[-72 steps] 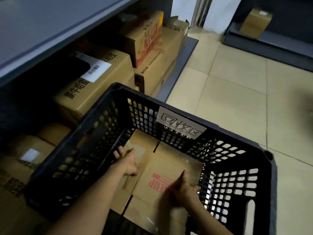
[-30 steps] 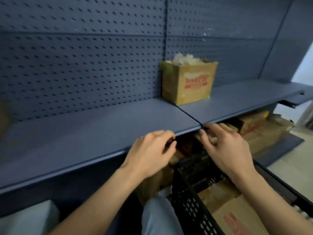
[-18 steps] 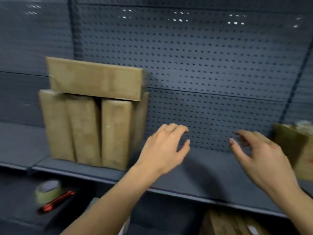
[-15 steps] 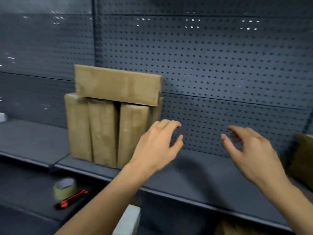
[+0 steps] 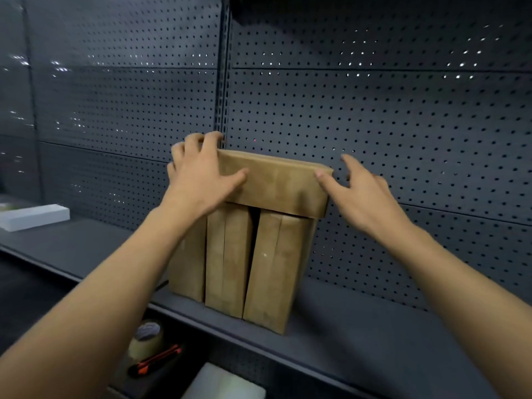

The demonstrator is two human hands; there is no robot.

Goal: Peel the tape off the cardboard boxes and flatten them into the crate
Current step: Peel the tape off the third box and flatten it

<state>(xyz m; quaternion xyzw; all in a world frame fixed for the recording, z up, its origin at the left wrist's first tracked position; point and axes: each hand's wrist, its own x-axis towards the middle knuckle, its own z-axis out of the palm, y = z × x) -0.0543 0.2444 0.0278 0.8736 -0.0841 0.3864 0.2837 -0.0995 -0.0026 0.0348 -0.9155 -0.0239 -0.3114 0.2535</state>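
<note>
Cardboard top box (image 5: 276, 182), long axis left-right | our left hand (image 5: 198, 180) grips left end | right hand (image 5: 359, 194) spread at right end

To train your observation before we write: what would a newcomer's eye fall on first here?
Centre frame, a cardboard box lies across upright boxes on the dark shelf, before the pegboard. The left hand grips its left end; the right hand, fingers spread, touches its right end. Lower left lie a tape roll and an orange knife.
</note>
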